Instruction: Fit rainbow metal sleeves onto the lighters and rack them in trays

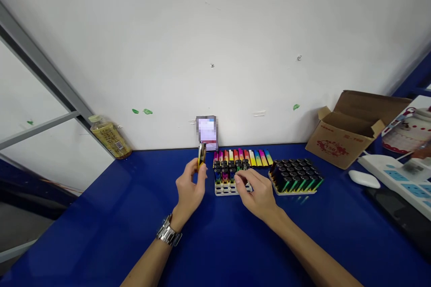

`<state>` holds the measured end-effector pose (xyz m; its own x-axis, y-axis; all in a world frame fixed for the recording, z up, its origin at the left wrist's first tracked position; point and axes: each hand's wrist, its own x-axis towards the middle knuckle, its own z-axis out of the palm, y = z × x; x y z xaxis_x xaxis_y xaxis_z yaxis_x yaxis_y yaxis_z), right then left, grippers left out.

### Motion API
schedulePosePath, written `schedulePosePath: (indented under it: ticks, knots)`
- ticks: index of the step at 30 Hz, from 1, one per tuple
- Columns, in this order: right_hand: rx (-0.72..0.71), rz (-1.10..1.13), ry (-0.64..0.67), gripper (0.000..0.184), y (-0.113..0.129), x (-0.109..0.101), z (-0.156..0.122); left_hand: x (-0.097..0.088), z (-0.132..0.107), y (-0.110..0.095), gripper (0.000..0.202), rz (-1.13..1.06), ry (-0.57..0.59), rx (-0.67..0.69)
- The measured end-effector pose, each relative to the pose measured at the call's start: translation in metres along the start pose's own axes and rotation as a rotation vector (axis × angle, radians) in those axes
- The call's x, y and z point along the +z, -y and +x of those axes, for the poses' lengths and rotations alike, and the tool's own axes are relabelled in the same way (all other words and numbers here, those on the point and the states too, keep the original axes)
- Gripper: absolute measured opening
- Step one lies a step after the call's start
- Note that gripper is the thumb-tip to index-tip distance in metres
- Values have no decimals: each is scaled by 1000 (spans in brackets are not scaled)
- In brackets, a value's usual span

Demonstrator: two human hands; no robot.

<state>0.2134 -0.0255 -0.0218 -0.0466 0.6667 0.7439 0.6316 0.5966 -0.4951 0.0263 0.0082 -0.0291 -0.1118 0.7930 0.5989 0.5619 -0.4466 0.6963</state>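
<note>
My left hand [189, 188] is raised over the blue table [101, 224] and pinches a yellow lighter [201, 156] upright between thumb and fingers. A metal watch sits on that wrist. My right hand [256, 193] rests at the front of a white tray [226, 189] that holds several coloured lighters with black caps; its fingers are curled on the tray's front row, and what they grip is hidden. A row of bright lighters [245, 157] lies flat behind the tray. A second tray [296, 176], filled with black-capped lighters, stands just to the right.
A yellow bottle [109, 138] lies against the white wall at the left. An open cardboard box [353, 128] stands at the back right, with a white mouse [364, 179], a power strip [397, 179] and a printed carton [409, 125] beyond it. A small blurred card [207, 132] leans on the wall.
</note>
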Motion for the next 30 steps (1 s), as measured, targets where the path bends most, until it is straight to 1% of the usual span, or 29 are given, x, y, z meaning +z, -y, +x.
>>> schedulePosePath:
  ticks: [2, 6, 8, 10, 11, 12, 13, 15, 16, 18, 20, 22, 25, 30]
  knots:
    - [21, 72, 25, 23, 5, -2, 1, 2, -12, -12, 28, -12, 61, 88]
    - [101, 197, 117, 21, 13, -2, 0, 7, -30, -32, 20, -33, 260, 399]
    - [163, 262, 133, 20, 14, 0, -2, 9, -32, -35, 18, -49, 312, 513]
    - [255, 354, 109, 20, 12, 2, -3, 9, -29, -31, 17, -26, 316, 588]
    - [310, 413, 86, 19, 10, 2, -3, 8, -26, -27, 18, 5, 303, 600]
    - [369, 476, 63, 19, 8, 3, -3, 6, -22, -22, 21, 49, 280, 580]
    - [426, 536, 37, 18, 5, 3, -3, 3, -17, -15, 25, 101, 251, 522]
    - [524, 638, -2, 21, -2, 3, -1, -1, -7, -1, 33, 192, 202, 340]
    - [571, 680, -5, 25, -5, 2, 0, -3, -3, 6, 35, 214, 195, 258]
    - [673, 757, 22, 34, -11, 2, 2, -5, 5, 18, 37, 236, 215, 149]
    - [772, 812, 82, 44, -15, 2, 3, -5, 9, 26, 37, 251, 260, 76]
    - [846, 824, 114, 51, -16, 3, 3, -2, 11, 31, 38, 255, 324, 36]
    - [920, 819, 97, 57, -16, 3, 3, 1, 10, 34, 39, 251, 413, 20]
    - [996, 875, 115, 62, -15, 2, 4, 2, 11, 36, 40, 274, 463, 13]
